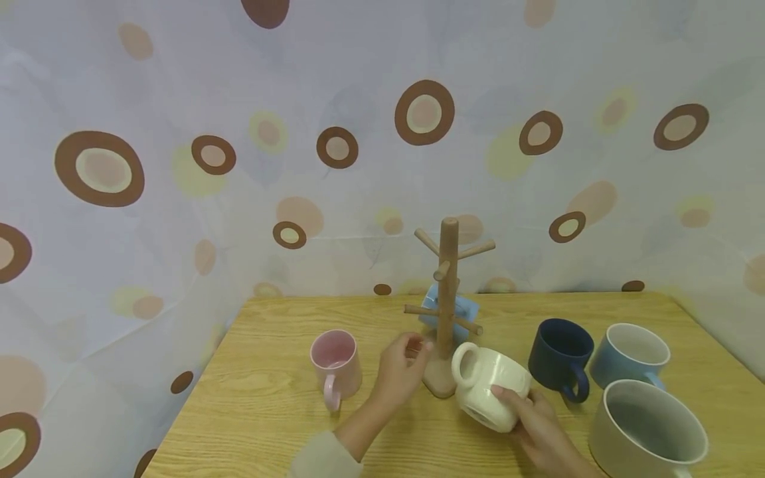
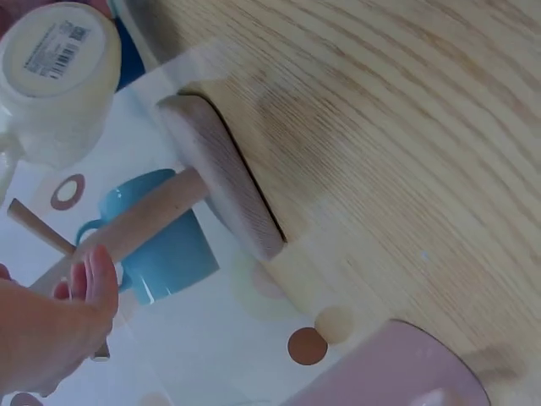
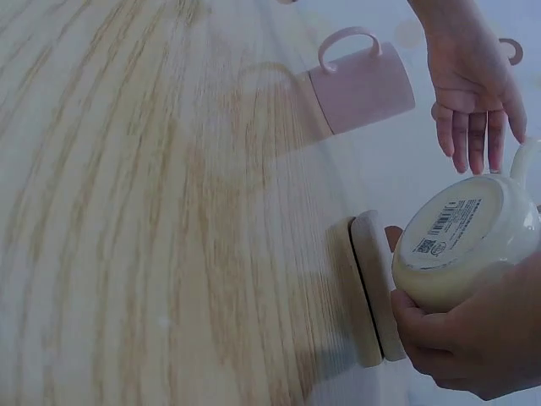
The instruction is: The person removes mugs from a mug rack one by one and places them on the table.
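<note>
My right hand (image 1: pixel 538 425) grips a cream mug (image 1: pixel 493 385) by its body, thumb across its side. The mug is tilted, its handle pointing up and left toward a wooden mug tree (image 1: pixel 447 285). In the right wrist view the mug's base (image 3: pixel 452 224) shows a printed label with a barcode. Just left of the tree's post, my left hand (image 1: pixel 402 368) is raised with relaxed fingers and holds nothing; its fingers overlap the post in the left wrist view. A light blue mug (image 2: pixel 173 254) is seen behind the post, partly hidden by it.
A pink mug (image 1: pixel 336 365) stands on the wooden table (image 1: pixel 251 411) left of my left hand. To the right stand a navy mug (image 1: pixel 558 355), a blue mug with a pale inside (image 1: pixel 621 365) and a large grey-white mug (image 1: pixel 633 431). A patterned cloth (image 1: pixel 358 86) hangs behind.
</note>
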Demonstrator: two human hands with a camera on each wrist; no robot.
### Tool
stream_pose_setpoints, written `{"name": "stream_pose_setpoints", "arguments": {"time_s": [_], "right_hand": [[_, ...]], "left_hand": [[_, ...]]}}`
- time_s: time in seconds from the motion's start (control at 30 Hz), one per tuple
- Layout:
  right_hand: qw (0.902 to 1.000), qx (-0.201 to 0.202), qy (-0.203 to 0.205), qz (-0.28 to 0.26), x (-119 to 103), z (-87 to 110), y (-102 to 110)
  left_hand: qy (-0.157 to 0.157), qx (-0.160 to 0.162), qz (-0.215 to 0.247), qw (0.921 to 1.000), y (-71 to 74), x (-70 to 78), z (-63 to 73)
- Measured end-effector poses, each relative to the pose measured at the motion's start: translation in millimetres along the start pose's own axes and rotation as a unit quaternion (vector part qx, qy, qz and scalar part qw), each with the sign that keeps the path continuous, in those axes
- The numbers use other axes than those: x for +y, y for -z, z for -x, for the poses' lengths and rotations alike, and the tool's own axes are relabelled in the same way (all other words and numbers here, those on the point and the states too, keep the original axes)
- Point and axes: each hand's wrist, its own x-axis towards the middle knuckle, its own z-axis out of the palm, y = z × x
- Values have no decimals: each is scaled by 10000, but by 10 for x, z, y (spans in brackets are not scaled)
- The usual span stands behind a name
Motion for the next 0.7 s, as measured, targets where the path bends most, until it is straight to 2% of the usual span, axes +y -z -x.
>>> {"name": "stream_pose_setpoints", "arguments": {"time_s": [0.07,0.17,0.3,0.4,0.53,0.63,0.7], "right_hand": [[9999,-19,29,154,0,12,-11],[9995,-113,82,276,-9,30,-35],[9990,-303,156,304,-23,42,-65],[9984,-397,266,315,-11,28,-76],[9971,-546,489,216,24,-6,-79],[9948,-743,670,190,37,-26,-75],[9940,-759,731,275,36,-35,-81]], "left_hand": [[291,-225,494,9981,-10,9,14],[635,-534,1123,9902,-21,36,27],[931,-879,1797,9754,-31,71,46],[1279,-1112,2244,9597,-39,95,72],[1702,-1266,2649,9407,-47,129,111],[1904,-1373,2721,9332,-35,156,148],[2017,-1480,2661,9309,-19,172,175]]}}
